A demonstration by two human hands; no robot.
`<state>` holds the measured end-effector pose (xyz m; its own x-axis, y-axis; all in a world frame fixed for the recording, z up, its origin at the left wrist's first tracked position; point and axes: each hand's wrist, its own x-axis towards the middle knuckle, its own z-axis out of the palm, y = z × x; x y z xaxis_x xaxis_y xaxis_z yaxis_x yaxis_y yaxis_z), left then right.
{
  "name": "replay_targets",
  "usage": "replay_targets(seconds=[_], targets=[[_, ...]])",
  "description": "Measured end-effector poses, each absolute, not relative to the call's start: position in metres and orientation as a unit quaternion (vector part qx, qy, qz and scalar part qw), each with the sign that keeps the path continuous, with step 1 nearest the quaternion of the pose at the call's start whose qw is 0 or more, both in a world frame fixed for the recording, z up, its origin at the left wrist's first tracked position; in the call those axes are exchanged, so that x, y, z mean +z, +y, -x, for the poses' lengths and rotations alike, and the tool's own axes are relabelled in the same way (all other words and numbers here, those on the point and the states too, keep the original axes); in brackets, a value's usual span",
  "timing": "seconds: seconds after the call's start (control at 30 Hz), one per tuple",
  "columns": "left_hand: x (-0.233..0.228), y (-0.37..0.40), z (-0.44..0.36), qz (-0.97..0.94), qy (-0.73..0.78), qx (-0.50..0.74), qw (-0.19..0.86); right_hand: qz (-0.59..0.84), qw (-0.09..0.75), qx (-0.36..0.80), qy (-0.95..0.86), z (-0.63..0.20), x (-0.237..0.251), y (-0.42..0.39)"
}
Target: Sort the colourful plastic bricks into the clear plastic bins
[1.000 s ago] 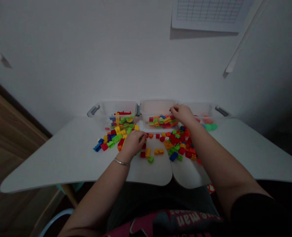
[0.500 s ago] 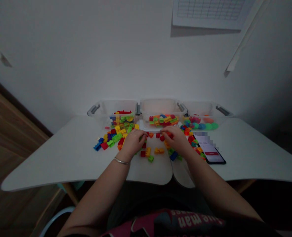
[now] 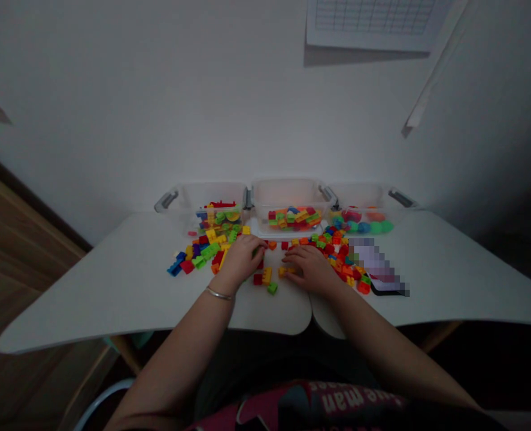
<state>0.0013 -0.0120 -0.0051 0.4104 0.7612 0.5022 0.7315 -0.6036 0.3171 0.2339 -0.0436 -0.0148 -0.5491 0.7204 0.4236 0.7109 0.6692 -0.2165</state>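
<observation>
My left hand (image 3: pixel 243 257) is closed, its fingertips curled together; what they hold, if anything, is hidden. Dark red bricks show just beside its fingers. My right hand (image 3: pixel 310 269) has its fingers apart and stretched over a yellow toy building brick (image 3: pixel 282 272), thumb close to it; whether it touches is unclear. Between the hands and nearer to me lie a red brick (image 3: pixel 258 279), an upright yellow brick (image 3: pixel 267 275) and a green brick (image 3: pixel 272 288). Behind them a small row includes an orange brick (image 3: pixel 272 245) and a red brick (image 3: pixel 285 245).
Three clear bins stand along the wall: the left bin (image 3: pixel 193 194) and middle bin (image 3: pixel 287 193) hold bricks, the right bin (image 3: pixel 359 194) round coloured pieces. Loose brick piles flank both hands. A phone (image 3: pixel 386 292) lies at the right on the white table (image 3: pixel 126 281).
My right hand has moved down toward me, from the back row of bricks to the yellow brick, uncovering bricks behind it. My left hand stays about where it was.
</observation>
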Motion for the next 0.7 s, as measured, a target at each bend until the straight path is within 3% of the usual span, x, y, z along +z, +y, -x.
replay_targets(seconds=[0.4, 0.7], targets=[[-0.002, -0.018, -0.010, -0.850, 0.450, 0.274, 0.013, 0.468, 0.308, 0.013, -0.828, -0.229, -0.020, -0.034], [0.013, -0.014, -0.030, -0.852, 0.481, 0.184, -0.097, 0.456, 0.326, 0.000, -0.828, -0.229, -0.018, -0.038]])
